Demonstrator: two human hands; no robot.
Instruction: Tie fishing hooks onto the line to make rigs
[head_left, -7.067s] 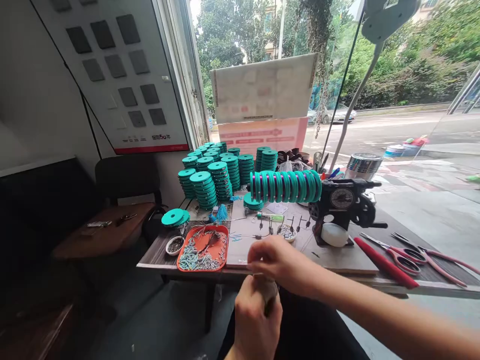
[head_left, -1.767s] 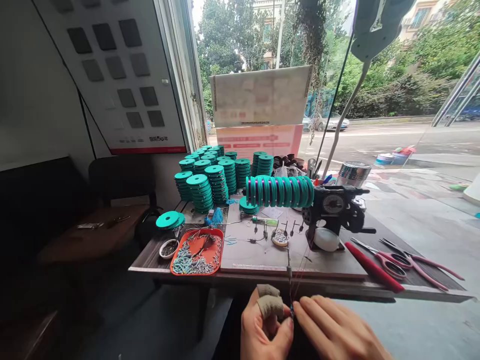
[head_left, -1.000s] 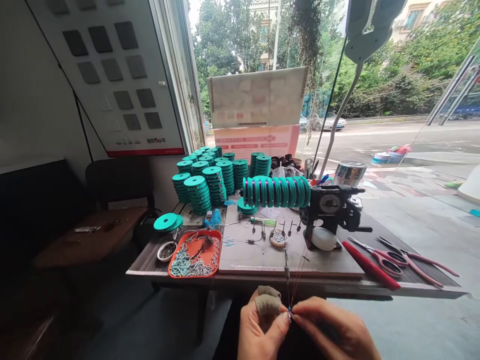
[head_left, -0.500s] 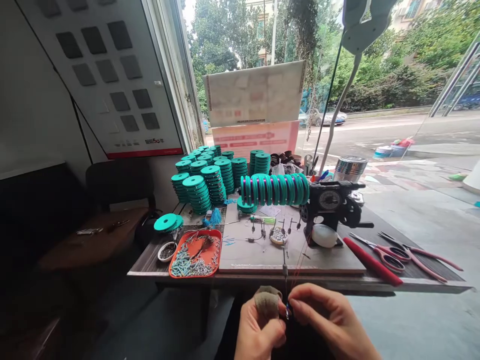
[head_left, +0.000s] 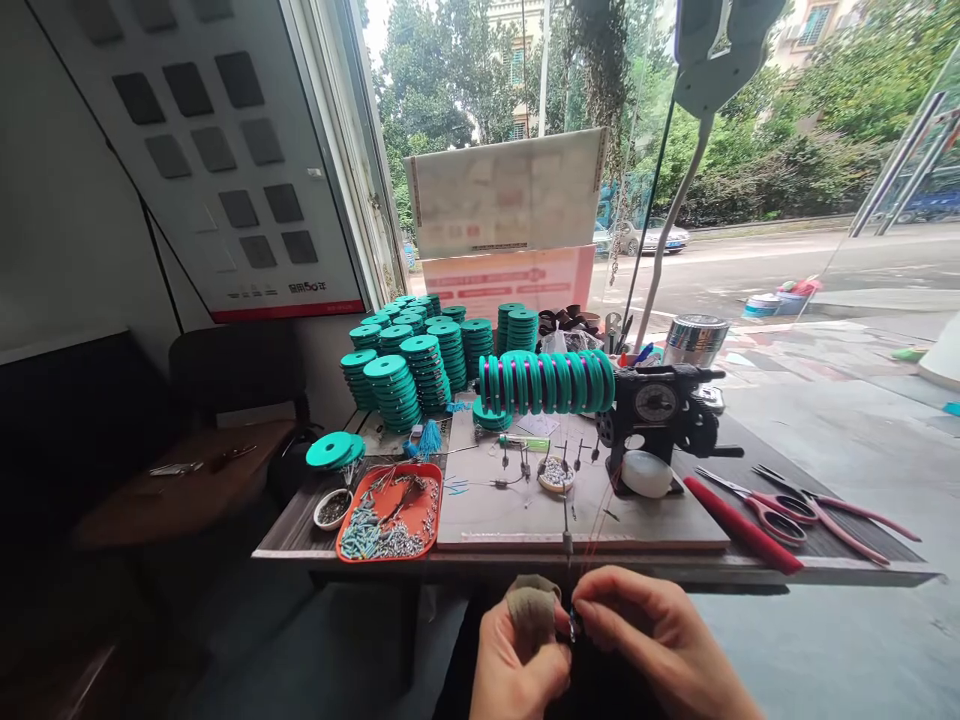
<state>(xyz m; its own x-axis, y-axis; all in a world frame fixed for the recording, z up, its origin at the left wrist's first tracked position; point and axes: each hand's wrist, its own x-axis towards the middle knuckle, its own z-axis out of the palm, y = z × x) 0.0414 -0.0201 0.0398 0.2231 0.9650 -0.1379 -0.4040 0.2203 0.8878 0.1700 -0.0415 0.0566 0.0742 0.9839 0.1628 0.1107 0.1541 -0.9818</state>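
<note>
My left hand is closed, a strip of olive cloth wrapped round its index finger. Between thumb and finger it pinches a small shiny metal piece, too small to name surely. My right hand meets it from the right, thumb and index finger pressed together on fine fishing line. A dark weight hangs just above both hands at the table edge. Thin red lines run up from the right fingertips toward the winder. Teal foam spools fill the winder's shaft.
Stacks of teal spools stand at the back left. An orange tray holds swivels and small blue-green parts. A bowl of beads sits mid-table. Scissors, pliers and a red stick-like tool lie on the right.
The view has shifted very slightly. Both hands keep nearly the same place and grip, the fingertips staying close together at the small metal piece.
</note>
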